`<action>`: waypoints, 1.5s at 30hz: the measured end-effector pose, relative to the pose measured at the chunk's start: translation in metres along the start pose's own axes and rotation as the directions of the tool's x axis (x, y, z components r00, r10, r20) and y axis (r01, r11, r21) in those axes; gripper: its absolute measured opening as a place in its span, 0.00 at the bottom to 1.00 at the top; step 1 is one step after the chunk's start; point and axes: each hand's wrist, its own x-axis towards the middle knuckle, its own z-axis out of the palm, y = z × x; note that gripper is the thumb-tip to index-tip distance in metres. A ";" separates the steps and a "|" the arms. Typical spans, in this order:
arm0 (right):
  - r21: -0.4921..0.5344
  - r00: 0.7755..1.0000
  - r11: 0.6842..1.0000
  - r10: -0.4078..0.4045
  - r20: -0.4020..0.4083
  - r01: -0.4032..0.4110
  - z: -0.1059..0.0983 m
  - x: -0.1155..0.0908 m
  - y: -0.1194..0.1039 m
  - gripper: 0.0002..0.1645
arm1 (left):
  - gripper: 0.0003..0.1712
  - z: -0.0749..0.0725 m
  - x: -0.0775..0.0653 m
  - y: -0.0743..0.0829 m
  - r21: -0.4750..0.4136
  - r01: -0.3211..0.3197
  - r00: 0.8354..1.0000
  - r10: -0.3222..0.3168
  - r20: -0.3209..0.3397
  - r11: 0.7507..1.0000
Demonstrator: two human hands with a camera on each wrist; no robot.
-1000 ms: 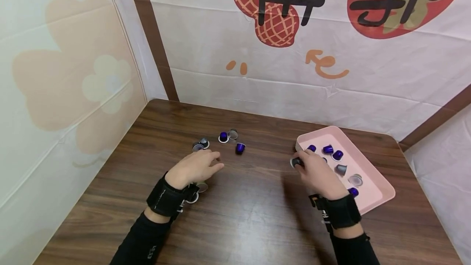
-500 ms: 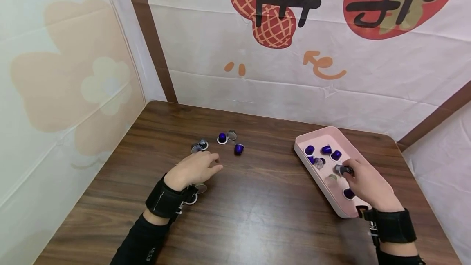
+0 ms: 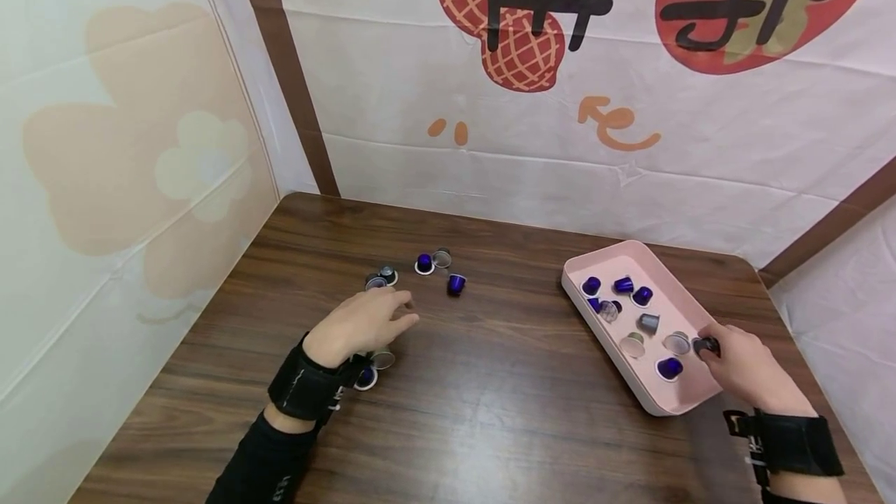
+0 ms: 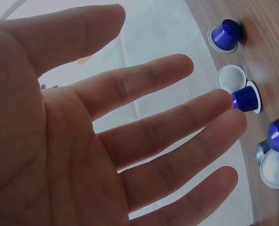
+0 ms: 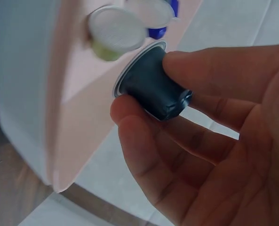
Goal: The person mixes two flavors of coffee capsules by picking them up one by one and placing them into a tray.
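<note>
Between thumb and fingers my right hand (image 3: 749, 368) pinches a dark coffee capsule (image 5: 153, 82), over the right side of the pink tray (image 3: 609, 337). Inside the tray lie several capsules: blue ones such as the blue capsule (image 3: 670, 368), a grey capsule (image 3: 649, 323) and pale-lidded ones. My left hand (image 3: 364, 321) hovers over the left of the table with fingers extended and nothing held. Around it lie loose capsules, among them a blue capsule (image 3: 456, 284) and a grey-blue capsule (image 3: 388, 274). The left hand and wrist partly cover others nearer the front.
The wooden table (image 3: 490, 411) meets a printed cloth backdrop (image 3: 392, 61) along its back edge. Another cloth (image 3: 126, 177) hangs on the left. The tray's raised rim stands near the table's right edge.
My right hand has carried the dark capsule from the tray's left rim rightward across to its right side. The left hand has barely moved.
</note>
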 end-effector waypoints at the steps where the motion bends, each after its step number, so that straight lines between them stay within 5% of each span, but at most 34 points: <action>1: 0.003 1.000 1.000 0.011 0.009 -0.011 0.001 0.000 0.003 0.12 | 0.22 -0.001 -0.002 0.000 0.008 0.002 1.000 -0.002 0.000 1.000; 12: 0.006 0.999 0.999 0.042 0.020 -0.042 0.009 0.000 0.022 0.13 | 0.33 0.009 -0.015 -0.008 0.081 0.035 0.995 -0.043 0.091 0.996; 19: 0.007 0.998 0.998 0.065 -0.026 -0.065 -0.002 -0.001 0.012 0.16 | 0.34 0.010 -0.016 -0.010 0.059 0.041 0.992 -0.048 0.120 0.997; 25: 0.065 0.998 0.997 0.035 -0.056 -0.031 -0.010 -0.002 -0.019 0.19 | 0.33 0.013 -0.013 -0.013 0.076 0.064 0.987 -0.075 0.144 0.995; 33: 0.148 0.991 0.985 -0.078 -0.107 0.093 -0.013 0.014 -0.068 0.15 | 0.13 0.022 -0.006 -0.017 0.056 0.062 0.989 -0.069 0.128 0.996; 45: 0.223 0.962 0.948 -0.184 -0.201 0.228 0.007 0.048 -0.132 0.12 | 0.16 0.030 -0.005 -0.021 0.050 0.037 0.992 -0.043 0.117 0.998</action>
